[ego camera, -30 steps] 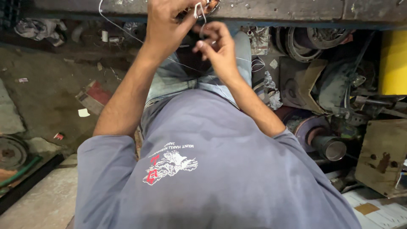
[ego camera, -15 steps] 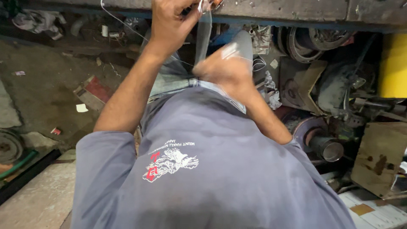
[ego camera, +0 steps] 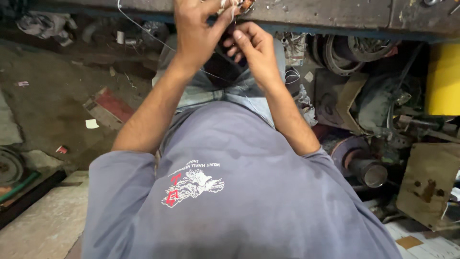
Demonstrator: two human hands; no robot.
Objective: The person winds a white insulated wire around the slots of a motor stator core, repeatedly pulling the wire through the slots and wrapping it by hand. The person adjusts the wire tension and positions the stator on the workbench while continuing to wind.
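Observation:
My left hand is raised to the front edge of a dark workbench and closes on a small part with copper-coloured winding, mostly cut off by the top of the view. My right hand sits just below and to the right, fingertips pinched on thin pale wire strands coming off that part. A long thin wire trails down to the left from the hands. My grey shirt fills the lower view.
Under the bench to the right lie belts and rings, a metal cylinder, a brown board and a yellow container. The dirt floor at left holds a red-and-grey block and scraps.
My right hand dropped away toward my body half a second ago, blurred, and has come back up to the wires by the part. My left hand stayed at the bench edge.

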